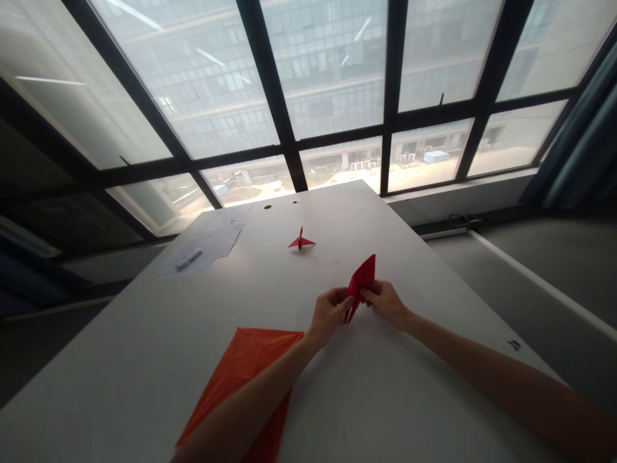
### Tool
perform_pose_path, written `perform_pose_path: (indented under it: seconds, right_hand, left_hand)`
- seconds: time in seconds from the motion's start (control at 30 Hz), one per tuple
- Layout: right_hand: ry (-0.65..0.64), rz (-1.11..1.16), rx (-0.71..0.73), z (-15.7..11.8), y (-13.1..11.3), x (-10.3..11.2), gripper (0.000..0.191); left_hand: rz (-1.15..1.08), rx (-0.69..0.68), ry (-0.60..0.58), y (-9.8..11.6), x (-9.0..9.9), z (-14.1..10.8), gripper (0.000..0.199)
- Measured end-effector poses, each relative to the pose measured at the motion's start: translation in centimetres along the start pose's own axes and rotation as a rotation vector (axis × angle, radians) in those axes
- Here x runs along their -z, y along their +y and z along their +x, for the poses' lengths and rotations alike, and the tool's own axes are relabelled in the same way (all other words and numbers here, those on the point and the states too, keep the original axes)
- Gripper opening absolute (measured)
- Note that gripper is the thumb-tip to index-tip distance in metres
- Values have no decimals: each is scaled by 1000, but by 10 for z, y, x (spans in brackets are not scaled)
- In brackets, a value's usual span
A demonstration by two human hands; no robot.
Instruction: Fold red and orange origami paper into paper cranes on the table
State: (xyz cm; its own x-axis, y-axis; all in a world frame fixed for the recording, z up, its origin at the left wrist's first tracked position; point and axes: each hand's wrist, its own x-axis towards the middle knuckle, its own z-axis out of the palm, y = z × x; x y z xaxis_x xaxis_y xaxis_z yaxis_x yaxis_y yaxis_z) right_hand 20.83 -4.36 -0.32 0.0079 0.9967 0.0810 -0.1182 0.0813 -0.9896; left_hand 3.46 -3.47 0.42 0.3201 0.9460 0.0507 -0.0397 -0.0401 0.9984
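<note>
A piece of red folded origami paper [363,274] is held just above the table, its broad point upward and two narrow points downward. My left hand [331,312] pinches its lower left side between thumb and fingers. On the opposite side, my right hand [384,301] grips the same paper near its middle, with the fingertips partly behind it. Farther back stands a small red origami crane [300,242] with its wings spread, apart from both hands. Beneath my left forearm lies a sheet of orange paper [241,363], partly covered by the arm.
The white table [385,399] reaches back to large black-framed windows [337,64]. Printed sheets [212,247] lie at its left with a pale marker-like object [189,260] on top. A small dark item [514,345] is near the right edge. A blue curtain [573,148] hangs at right.
</note>
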Motion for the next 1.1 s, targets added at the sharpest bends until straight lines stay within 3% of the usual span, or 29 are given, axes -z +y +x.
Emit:
perform_pose_path:
  seconds: [0.2,0.33,0.47,0.7,0.93,1.1]
  right_hand:
    - [32,66,31,3,8,4,29]
    - [52,63,56,2,13,2,27]
    - [63,33,80,-2,16,-3,25]
    - [78,53,82,-7,8,-8,28]
    - [101,64,73,-8,4,-7,33]
    - [106,76,32,-8,5,-6,31]
  left_hand:
    - [-4,75,5,-3,0,1,48]
    - [15,8,41,-1,-3,-1,47]
    - [-5,13,-45,-1,-4,-2,40]
    - [-182,135,-4,2,-2,-3,41]
    - [-202,114,71,7,-8,-6,43]
    - [-223,125,36,3,-8,-7,44]
